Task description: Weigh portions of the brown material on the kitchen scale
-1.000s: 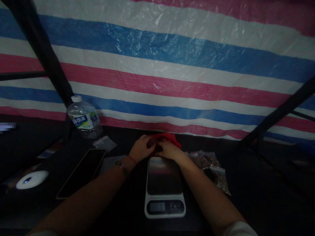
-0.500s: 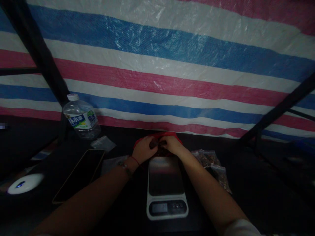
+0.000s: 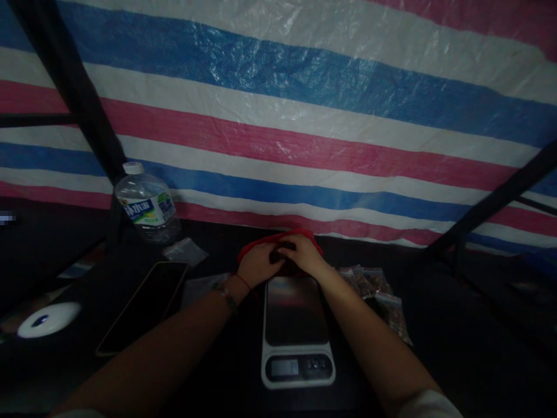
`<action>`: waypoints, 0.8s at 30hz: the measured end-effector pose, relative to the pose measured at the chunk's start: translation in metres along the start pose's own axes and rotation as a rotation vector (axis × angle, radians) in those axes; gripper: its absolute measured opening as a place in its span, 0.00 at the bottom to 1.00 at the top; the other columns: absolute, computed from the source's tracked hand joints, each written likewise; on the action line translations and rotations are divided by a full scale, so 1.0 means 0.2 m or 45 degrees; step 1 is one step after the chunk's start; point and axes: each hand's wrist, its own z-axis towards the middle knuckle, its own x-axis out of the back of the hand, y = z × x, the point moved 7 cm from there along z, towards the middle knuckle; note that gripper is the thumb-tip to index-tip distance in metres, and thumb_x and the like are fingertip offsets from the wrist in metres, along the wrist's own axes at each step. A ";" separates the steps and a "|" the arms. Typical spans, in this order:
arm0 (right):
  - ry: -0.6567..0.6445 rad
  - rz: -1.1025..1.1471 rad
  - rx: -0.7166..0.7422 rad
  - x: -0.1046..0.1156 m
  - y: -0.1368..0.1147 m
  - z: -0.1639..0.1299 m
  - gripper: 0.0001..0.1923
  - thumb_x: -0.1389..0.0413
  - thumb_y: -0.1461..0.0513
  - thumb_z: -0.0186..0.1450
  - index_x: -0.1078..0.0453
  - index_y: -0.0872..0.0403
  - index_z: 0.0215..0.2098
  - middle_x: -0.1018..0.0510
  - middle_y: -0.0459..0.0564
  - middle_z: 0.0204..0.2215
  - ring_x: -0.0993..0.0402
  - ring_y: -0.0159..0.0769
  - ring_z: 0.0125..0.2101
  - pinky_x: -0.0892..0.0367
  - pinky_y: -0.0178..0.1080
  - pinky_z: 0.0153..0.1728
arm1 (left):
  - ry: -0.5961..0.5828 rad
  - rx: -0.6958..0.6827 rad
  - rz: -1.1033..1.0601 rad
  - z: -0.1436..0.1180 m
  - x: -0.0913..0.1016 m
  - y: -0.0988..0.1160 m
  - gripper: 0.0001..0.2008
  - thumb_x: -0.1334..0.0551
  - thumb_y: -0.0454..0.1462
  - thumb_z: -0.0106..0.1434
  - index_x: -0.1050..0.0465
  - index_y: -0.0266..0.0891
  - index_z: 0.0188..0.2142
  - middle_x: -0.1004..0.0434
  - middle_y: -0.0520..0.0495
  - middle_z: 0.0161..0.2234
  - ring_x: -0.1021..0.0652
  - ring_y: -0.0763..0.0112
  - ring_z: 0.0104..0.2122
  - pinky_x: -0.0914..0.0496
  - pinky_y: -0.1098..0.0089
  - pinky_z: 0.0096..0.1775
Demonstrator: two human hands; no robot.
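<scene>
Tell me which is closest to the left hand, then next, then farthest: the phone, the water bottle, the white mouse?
From the left hand:
1. Phone, lying flat just to its left.
2. Water bottle, farther left, back by the striped tarp.
3. White mouse, far left near the edge.

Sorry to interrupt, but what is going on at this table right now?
A person has both hands, the left hand and right hand, together on a red bag just behind a kitchen scale with a bare platform. Small filled bags lie to the right; a phone and water bottle sit left.
</scene>
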 end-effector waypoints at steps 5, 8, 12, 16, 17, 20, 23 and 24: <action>0.019 0.151 0.019 0.00 -0.04 -0.01 0.14 0.50 0.63 0.67 0.27 0.53 0.48 0.22 0.50 0.46 0.27 0.35 0.47 0.34 0.38 0.50 | -0.005 0.023 0.017 0.00 0.00 0.00 0.14 0.40 0.44 0.60 0.27 0.38 0.41 0.22 0.42 0.41 0.23 0.60 0.42 0.30 0.64 0.44; 0.012 0.254 -0.002 -0.01 -0.04 -0.01 0.19 0.55 0.66 0.67 0.29 0.52 0.51 0.23 0.49 0.47 0.27 0.34 0.46 0.32 0.37 0.48 | 0.008 0.006 -0.021 0.00 0.00 0.01 0.15 0.39 0.43 0.60 0.27 0.39 0.43 0.22 0.42 0.42 0.23 0.60 0.43 0.30 0.64 0.45; 0.082 0.184 0.021 0.02 -0.01 0.00 0.23 0.57 0.72 0.62 0.28 0.54 0.48 0.22 0.49 0.46 0.27 0.33 0.47 0.34 0.36 0.50 | 0.046 0.018 -0.114 0.00 0.00 -0.01 0.14 0.39 0.40 0.58 0.28 0.39 0.44 0.22 0.43 0.42 0.23 0.61 0.44 0.30 0.64 0.47; -0.035 -0.135 -0.052 0.00 0.04 0.00 0.21 0.56 0.72 0.61 0.25 0.56 0.44 0.21 0.53 0.43 0.27 0.36 0.45 0.36 0.37 0.50 | 0.188 0.120 -0.164 0.00 0.04 -0.04 0.14 0.39 0.38 0.57 0.31 0.39 0.44 0.24 0.44 0.42 0.24 0.62 0.43 0.30 0.64 0.47; -0.105 -0.189 -0.043 -0.02 0.04 0.00 0.20 0.55 0.70 0.62 0.26 0.56 0.45 0.22 0.54 0.44 0.27 0.37 0.46 0.36 0.38 0.51 | 0.238 0.138 -0.170 0.00 0.06 -0.05 0.15 0.39 0.37 0.58 0.32 0.39 0.45 0.24 0.44 0.42 0.24 0.62 0.43 0.30 0.64 0.47; -0.280 -0.250 0.060 -0.11 0.01 -0.03 0.21 0.49 0.66 0.63 0.31 0.56 0.54 0.26 0.56 0.51 0.32 0.40 0.52 0.40 0.41 0.54 | 0.360 0.165 -0.178 -0.01 0.10 -0.05 0.14 0.40 0.38 0.58 0.34 0.40 0.45 0.26 0.45 0.43 0.25 0.63 0.45 0.31 0.63 0.49; -0.369 -0.298 0.183 -0.18 -0.03 -0.04 0.25 0.44 0.63 0.61 0.35 0.54 0.58 0.31 0.57 0.56 0.39 0.44 0.58 0.46 0.48 0.59 | 0.401 0.156 -0.170 -0.01 0.11 -0.05 0.13 0.40 0.38 0.59 0.34 0.39 0.44 0.26 0.44 0.43 0.25 0.63 0.45 0.31 0.62 0.50; -0.384 -0.312 0.206 -0.20 -0.04 -0.04 0.25 0.44 0.62 0.61 0.34 0.54 0.57 0.31 0.57 0.57 0.39 0.46 0.58 0.47 0.50 0.59 | 0.406 0.152 -0.166 -0.01 0.11 -0.05 0.13 0.40 0.38 0.59 0.34 0.39 0.44 0.26 0.44 0.43 0.25 0.63 0.45 0.31 0.63 0.50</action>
